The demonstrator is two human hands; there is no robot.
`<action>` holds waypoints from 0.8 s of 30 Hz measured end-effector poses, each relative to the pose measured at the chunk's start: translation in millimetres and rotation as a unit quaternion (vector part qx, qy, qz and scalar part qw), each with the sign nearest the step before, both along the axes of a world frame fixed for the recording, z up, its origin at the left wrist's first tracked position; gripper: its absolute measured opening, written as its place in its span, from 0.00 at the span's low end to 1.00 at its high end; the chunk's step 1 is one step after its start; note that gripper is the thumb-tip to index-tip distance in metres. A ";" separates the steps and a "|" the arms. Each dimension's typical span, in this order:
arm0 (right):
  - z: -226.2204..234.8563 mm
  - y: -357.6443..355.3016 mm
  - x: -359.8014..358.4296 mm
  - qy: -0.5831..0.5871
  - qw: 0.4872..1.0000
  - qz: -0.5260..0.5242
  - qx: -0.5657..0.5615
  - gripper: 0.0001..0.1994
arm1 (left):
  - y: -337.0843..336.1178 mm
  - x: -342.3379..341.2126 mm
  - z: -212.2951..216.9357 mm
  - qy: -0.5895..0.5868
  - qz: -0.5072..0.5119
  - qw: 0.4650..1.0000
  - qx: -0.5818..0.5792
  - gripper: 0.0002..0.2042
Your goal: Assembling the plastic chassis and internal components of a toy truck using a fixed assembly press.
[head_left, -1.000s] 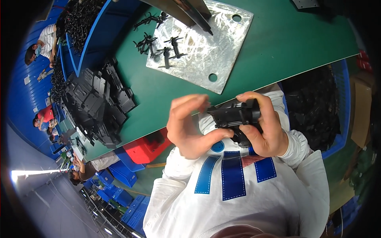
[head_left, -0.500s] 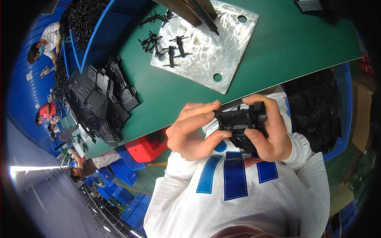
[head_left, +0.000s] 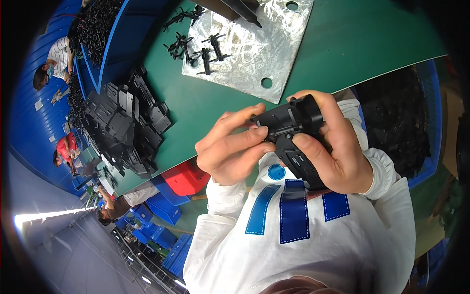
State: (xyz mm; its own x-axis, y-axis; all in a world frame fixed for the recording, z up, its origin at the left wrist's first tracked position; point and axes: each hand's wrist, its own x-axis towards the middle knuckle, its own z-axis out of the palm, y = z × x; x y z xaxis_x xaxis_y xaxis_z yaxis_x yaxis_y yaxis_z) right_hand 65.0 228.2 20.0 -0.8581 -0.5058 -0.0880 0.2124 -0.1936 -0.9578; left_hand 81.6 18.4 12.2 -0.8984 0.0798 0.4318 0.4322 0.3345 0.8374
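Note:
A black plastic part (head_left: 286, 120) with a thick ridged end and a flatter plate hangs tilted in front of my chest. My right hand (head_left: 338, 152) wraps round its right side, thumb on the near face and fingers over the far edge. My left hand (head_left: 232, 147) pinches its left end with the fingertips; whether a small piece is between them is hidden. Beyond my hands lies a scuffed metal plate (head_left: 245, 61) on the green table. Several small black pieces with thin cross rods (head_left: 215, 48) rest on and beside the plate's left side.
A pointed metal rod (head_left: 247, 13) stands over the plate. Flat black plastic parts (head_left: 120, 115) pile up at left, near a blue bin (head_left: 115, 41) of small black pieces. At right is a blue crate (head_left: 433, 117) of dark parts. Below the table sits a red container (head_left: 186, 177). Other people work far left.
Both hands have lifted the black part a little, and it is turned so that its plate shows more below the ridged end. The head view has shifted slightly.

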 end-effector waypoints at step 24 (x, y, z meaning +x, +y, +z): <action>3.0 -6.4 1.1 0.079 0.996 -0.023 0.025 0.23 | 10.3 11.4 1.3 -0.034 0.066 0.994 0.080 0.19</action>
